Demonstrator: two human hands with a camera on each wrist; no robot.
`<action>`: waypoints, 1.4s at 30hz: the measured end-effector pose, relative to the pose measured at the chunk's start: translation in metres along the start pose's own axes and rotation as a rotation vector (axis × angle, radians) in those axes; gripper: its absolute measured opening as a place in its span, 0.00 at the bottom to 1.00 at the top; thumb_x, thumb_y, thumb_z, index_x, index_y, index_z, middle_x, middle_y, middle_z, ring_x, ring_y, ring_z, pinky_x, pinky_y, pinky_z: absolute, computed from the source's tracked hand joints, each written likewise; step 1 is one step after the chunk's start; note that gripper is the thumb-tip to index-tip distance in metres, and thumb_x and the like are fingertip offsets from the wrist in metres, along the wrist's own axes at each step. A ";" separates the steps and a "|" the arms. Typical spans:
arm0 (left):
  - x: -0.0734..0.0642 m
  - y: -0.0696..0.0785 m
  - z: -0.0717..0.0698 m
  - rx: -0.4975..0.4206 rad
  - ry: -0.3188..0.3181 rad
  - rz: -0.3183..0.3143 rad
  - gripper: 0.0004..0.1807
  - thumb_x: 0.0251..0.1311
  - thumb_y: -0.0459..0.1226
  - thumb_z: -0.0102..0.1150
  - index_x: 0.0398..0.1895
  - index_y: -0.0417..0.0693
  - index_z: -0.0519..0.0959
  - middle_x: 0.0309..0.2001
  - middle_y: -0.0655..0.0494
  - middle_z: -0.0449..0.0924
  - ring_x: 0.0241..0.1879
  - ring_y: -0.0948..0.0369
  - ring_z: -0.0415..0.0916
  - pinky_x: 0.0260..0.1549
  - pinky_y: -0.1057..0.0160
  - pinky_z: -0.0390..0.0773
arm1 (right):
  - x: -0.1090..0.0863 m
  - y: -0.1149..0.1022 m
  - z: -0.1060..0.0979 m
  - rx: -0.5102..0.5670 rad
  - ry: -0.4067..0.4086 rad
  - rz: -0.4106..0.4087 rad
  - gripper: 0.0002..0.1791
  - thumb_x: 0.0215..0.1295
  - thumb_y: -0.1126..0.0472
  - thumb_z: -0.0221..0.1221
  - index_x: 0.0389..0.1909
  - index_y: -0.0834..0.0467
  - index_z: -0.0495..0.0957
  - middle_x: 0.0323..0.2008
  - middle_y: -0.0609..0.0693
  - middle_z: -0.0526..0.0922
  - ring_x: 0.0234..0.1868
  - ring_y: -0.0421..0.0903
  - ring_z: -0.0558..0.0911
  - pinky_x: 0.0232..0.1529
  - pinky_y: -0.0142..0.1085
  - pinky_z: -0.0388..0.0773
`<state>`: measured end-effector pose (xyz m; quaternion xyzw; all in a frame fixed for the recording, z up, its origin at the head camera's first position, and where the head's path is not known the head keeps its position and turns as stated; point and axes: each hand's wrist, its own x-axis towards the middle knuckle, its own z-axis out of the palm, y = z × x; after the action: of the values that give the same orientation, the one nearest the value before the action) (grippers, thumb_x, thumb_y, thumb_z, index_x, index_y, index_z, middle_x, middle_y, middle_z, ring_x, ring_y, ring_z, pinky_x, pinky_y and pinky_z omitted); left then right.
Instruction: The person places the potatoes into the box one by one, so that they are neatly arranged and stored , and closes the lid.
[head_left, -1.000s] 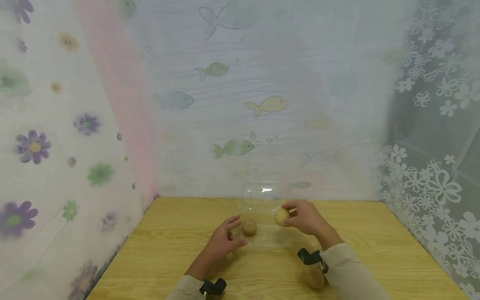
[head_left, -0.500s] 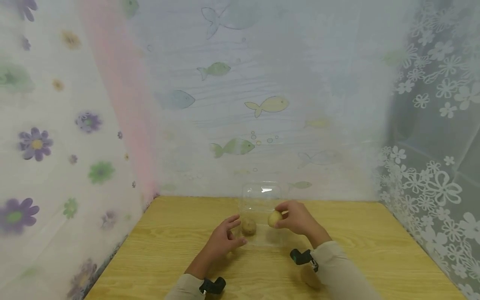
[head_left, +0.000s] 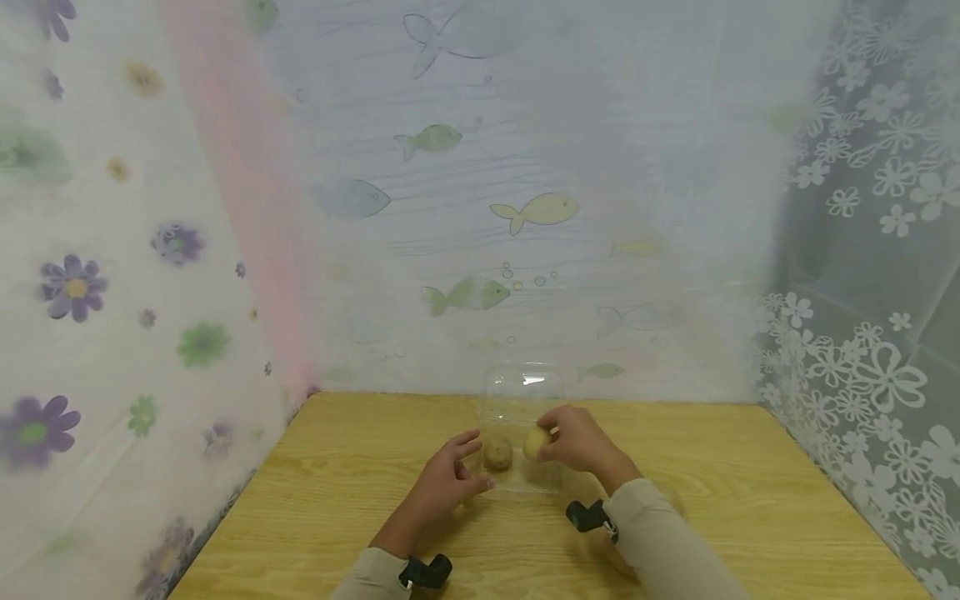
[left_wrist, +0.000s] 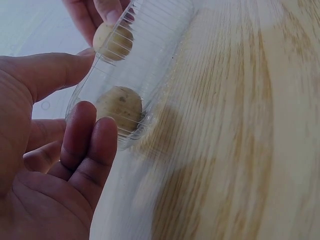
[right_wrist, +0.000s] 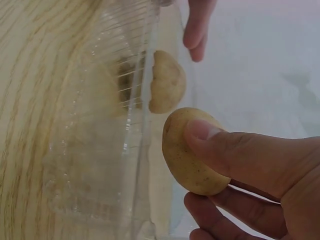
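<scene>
My right hand [head_left: 581, 442] pinches a small pale potato [right_wrist: 192, 150] between thumb and fingers. It holds the potato above the right half of a clear plastic clamshell box [head_left: 543, 479], whose lid stands up at the back. A second, browner potato [head_left: 498, 453] sits inside the box at its left. My left hand [head_left: 442, 479] is at the box's left side, fingers relaxed and spread. In the left wrist view, its thumb and fingertips [left_wrist: 102, 135] are at the ribbed wall; firm contact is hard to tell.
Partly hidden beneath my right forearm, another potato [head_left: 618, 558] lies on the wooden table [head_left: 337, 467]. A fish-patterned curtain [head_left: 465, 208] hangs behind the table, with flowered curtains [head_left: 75, 287] at the sides.
My right hand has moved left with its potato, from the box's right edge to over its inside, near the other potato. My left hand has stayed in place.
</scene>
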<state>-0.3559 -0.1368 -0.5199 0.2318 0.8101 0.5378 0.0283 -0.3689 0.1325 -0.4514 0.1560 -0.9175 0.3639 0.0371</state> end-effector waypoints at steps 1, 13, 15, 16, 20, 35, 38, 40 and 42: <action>0.000 -0.001 0.000 0.005 -0.001 -0.002 0.43 0.63 0.40 0.74 0.79 0.46 0.64 0.77 0.43 0.63 0.23 0.65 0.71 0.22 0.66 0.76 | 0.000 0.000 0.001 -0.010 -0.004 -0.006 0.26 0.45 0.68 0.80 0.49 0.68 0.86 0.47 0.59 0.88 0.40 0.49 0.89 0.40 0.38 0.86; 0.000 -0.001 -0.001 0.003 -0.017 -0.015 0.43 0.64 0.41 0.72 0.80 0.47 0.63 0.79 0.47 0.61 0.24 0.65 0.73 0.23 0.64 0.79 | 0.003 -0.001 0.011 -0.166 -0.031 -0.094 0.27 0.45 0.64 0.81 0.49 0.67 0.87 0.45 0.57 0.89 0.40 0.47 0.87 0.43 0.42 0.85; 0.000 -0.001 -0.001 0.005 -0.015 -0.016 0.43 0.64 0.41 0.72 0.80 0.47 0.63 0.79 0.47 0.61 0.23 0.65 0.73 0.22 0.64 0.79 | 0.003 -0.001 0.012 -0.162 -0.038 -0.086 0.27 0.46 0.64 0.81 0.50 0.67 0.86 0.47 0.58 0.88 0.40 0.46 0.87 0.44 0.42 0.85; 0.000 -0.001 -0.001 0.009 -0.013 -0.015 0.43 0.64 0.40 0.72 0.80 0.46 0.63 0.79 0.47 0.61 0.23 0.65 0.73 0.22 0.64 0.79 | 0.003 -0.002 0.012 -0.154 -0.039 -0.079 0.28 0.46 0.64 0.81 0.50 0.67 0.86 0.48 0.58 0.88 0.41 0.47 0.87 0.44 0.42 0.85; 0.001 0.000 -0.001 0.012 -0.011 -0.010 0.44 0.64 0.40 0.73 0.80 0.45 0.63 0.79 0.45 0.61 0.22 0.65 0.72 0.22 0.64 0.78 | 0.004 -0.001 0.016 -0.163 -0.052 -0.083 0.27 0.47 0.64 0.81 0.50 0.67 0.87 0.48 0.58 0.88 0.42 0.48 0.86 0.45 0.44 0.85; -0.006 0.004 0.004 -0.013 0.003 -0.006 0.45 0.62 0.41 0.74 0.80 0.47 0.62 0.76 0.41 0.65 0.22 0.64 0.72 0.20 0.65 0.75 | 0.003 0.000 0.025 -0.199 -0.060 -0.062 0.29 0.46 0.62 0.81 0.51 0.66 0.86 0.51 0.59 0.88 0.54 0.55 0.83 0.57 0.52 0.80; -0.007 0.004 0.005 -0.007 0.005 -0.012 0.45 0.62 0.41 0.74 0.80 0.47 0.62 0.76 0.41 0.65 0.22 0.64 0.73 0.20 0.64 0.76 | 0.002 0.000 0.026 -0.195 -0.066 -0.055 0.28 0.47 0.62 0.81 0.51 0.66 0.86 0.52 0.58 0.87 0.55 0.55 0.83 0.58 0.52 0.80; -0.007 0.004 0.006 -0.015 0.008 -0.013 0.45 0.62 0.41 0.74 0.80 0.47 0.62 0.76 0.41 0.65 0.23 0.63 0.73 0.21 0.65 0.76 | 0.001 0.000 0.026 -0.198 -0.068 -0.061 0.28 0.46 0.62 0.81 0.50 0.66 0.87 0.51 0.58 0.88 0.53 0.55 0.83 0.58 0.53 0.80; -0.008 0.004 0.007 -0.015 0.009 -0.009 0.45 0.62 0.40 0.74 0.80 0.46 0.62 0.77 0.41 0.64 0.22 0.64 0.72 0.21 0.65 0.76 | 0.000 0.000 0.026 -0.200 -0.069 -0.062 0.28 0.46 0.62 0.82 0.50 0.67 0.87 0.51 0.59 0.88 0.53 0.55 0.83 0.58 0.53 0.80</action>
<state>-0.3451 -0.1325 -0.5208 0.2255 0.8073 0.5446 0.0287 -0.3680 0.1152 -0.4704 0.1925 -0.9447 0.2637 0.0322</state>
